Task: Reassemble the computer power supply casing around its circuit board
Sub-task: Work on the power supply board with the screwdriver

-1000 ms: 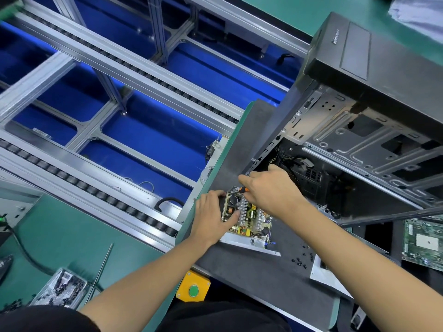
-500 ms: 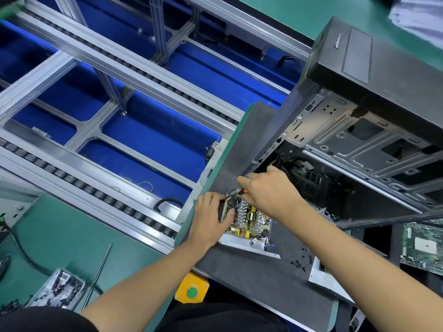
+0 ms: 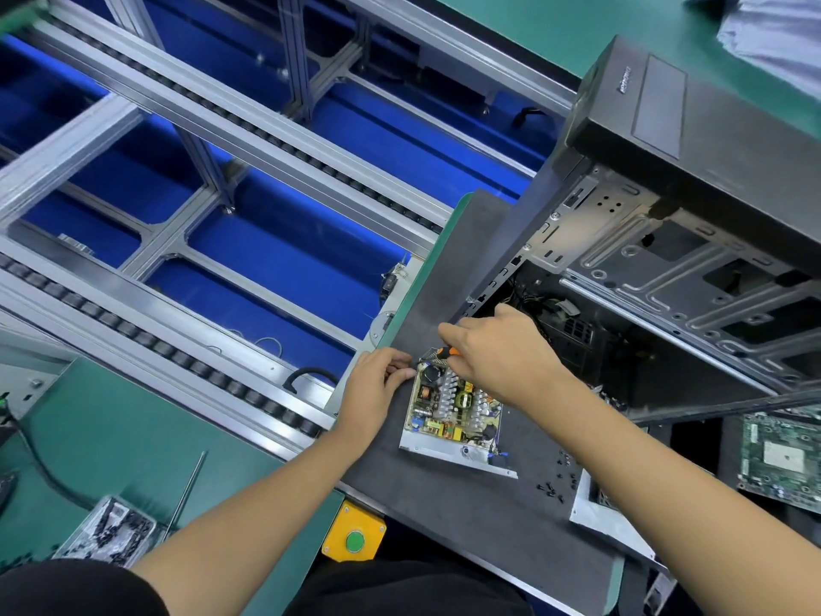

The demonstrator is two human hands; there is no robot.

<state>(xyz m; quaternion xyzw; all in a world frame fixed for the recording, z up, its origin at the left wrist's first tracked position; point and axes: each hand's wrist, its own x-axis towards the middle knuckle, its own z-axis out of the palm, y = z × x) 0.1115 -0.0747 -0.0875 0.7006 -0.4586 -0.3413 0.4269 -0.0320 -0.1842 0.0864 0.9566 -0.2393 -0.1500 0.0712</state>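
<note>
Landmark: the circuit board (image 3: 453,404), sitting in its open silver casing tray (image 3: 448,451) on the dark grey mat (image 3: 444,517) covering the tabletop (image 3: 102,420).

Nearest the person, below-left of the board: yellow box with green button (image 3: 354,532) hanging at the tabletop edge. Further left of it, a clear tray of small dark screws (image 3: 111,533) and a thin metal rod (image 3: 189,491) lying on the green surface.

Just right of and below the board, loose black screws (image 3: 555,482) lying scattered on the mat; a second silver casing piece (image 3: 595,517) lying beyond them, partly hidden by the right forearm.

Left hand (image 3: 377,384) is curling fingers against the board's upper-left corner, gripping the casing edge there. Right hand (image 3: 502,353) is closing round an orange-and-black screwdriver (image 3: 444,352), tip end pointing at the board's top edge; tip contact not readable.

Far right of the board, a green motherboard (image 3: 777,455) is lying flat. Above-right, an open computer case (image 3: 666,242) is standing with bare metal interior showing. Above-left, an aluminium conveyor frame (image 3: 213,171) with blue panels is running past.
</note>
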